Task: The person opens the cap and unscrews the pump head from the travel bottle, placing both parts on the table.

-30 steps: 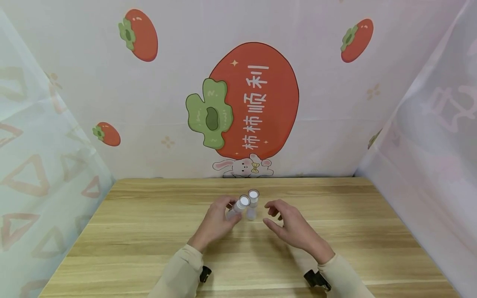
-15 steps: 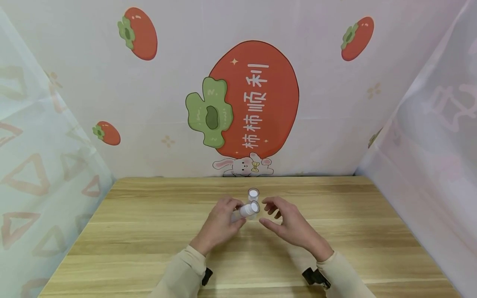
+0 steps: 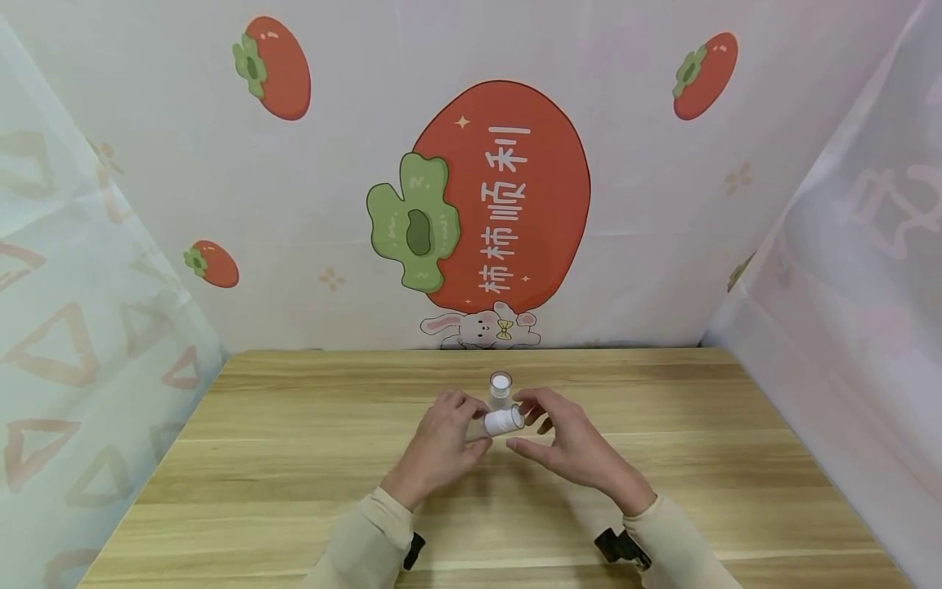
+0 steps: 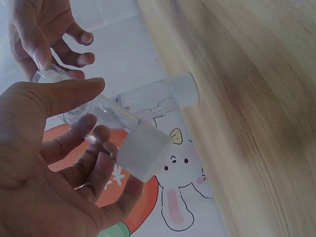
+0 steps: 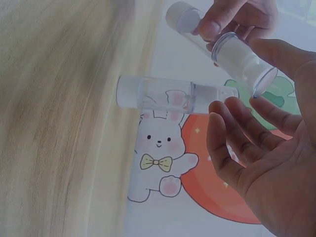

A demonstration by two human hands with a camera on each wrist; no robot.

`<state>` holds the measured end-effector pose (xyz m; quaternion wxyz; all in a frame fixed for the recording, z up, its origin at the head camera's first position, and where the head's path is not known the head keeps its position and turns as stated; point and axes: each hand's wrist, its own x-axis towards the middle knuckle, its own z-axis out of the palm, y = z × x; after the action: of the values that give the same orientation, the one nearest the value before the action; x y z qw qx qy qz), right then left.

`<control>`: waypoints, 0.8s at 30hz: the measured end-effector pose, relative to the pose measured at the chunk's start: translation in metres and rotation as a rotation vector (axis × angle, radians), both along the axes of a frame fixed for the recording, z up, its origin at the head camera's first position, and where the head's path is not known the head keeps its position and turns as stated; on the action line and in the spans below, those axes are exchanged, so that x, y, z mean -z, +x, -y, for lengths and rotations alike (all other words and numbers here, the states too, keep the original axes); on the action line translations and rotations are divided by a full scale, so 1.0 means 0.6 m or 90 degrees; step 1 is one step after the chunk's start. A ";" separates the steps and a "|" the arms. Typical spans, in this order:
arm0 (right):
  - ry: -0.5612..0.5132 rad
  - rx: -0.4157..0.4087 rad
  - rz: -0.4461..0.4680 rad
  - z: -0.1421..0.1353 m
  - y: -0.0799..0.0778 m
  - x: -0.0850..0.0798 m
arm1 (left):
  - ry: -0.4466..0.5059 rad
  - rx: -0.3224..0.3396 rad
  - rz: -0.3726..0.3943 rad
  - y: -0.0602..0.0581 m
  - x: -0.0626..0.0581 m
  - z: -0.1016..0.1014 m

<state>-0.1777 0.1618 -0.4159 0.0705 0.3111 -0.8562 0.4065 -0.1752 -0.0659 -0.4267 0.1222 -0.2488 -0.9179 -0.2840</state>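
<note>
My left hand grips a clear pump bottle round its body, thumb on one side and fingers on the other. The bottle lies tilted almost level over the table, its clear cap pointing right and its white base toward the left palm. My right hand is at the cap end, thumb and fingers loosely curved on either side of it, fingertips right at the cap's rim. A second bottle of the same kind stands upright on the table just behind the held one.
The wood-grain table spreads out around the hands. A printed cloth backdrop rises at its far edge, with cloth sides left and right. Black camera mounts sit on both wrists.
The left hand has tipped its bottle from leaning upright to nearly level, cap swinging right. The right hand has moved slightly left to the cap. The standing bottle has stayed in place.
</note>
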 end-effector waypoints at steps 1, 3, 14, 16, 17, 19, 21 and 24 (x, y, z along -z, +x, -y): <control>0.001 -0.002 -0.001 0.000 0.000 0.000 | -0.005 0.000 -0.003 0.001 0.000 -0.001; 0.004 -0.006 -0.001 0.000 -0.001 0.001 | -0.014 0.001 -0.010 0.002 0.000 -0.003; 0.013 -0.015 0.014 0.005 -0.001 0.003 | -0.029 0.000 -0.041 0.007 -0.003 -0.012; 0.013 -0.015 0.016 0.006 -0.001 0.004 | -0.029 -0.001 -0.040 0.009 -0.004 -0.013; 0.014 -0.016 0.016 0.006 0.000 0.004 | -0.028 -0.001 -0.040 0.010 -0.004 -0.014; 0.014 -0.017 0.014 0.007 0.000 0.005 | -0.023 0.001 -0.042 0.011 -0.004 -0.015; 0.015 -0.018 0.011 0.008 0.001 0.006 | -0.019 0.002 -0.045 0.012 -0.004 -0.016; 0.015 -0.019 0.009 0.008 0.001 0.007 | -0.013 0.004 -0.051 0.013 -0.005 -0.016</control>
<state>-0.1770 0.1568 -0.4201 0.0545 0.3214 -0.8567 0.3997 -0.1676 -0.0561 -0.4240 0.1550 -0.2643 -0.9144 -0.2646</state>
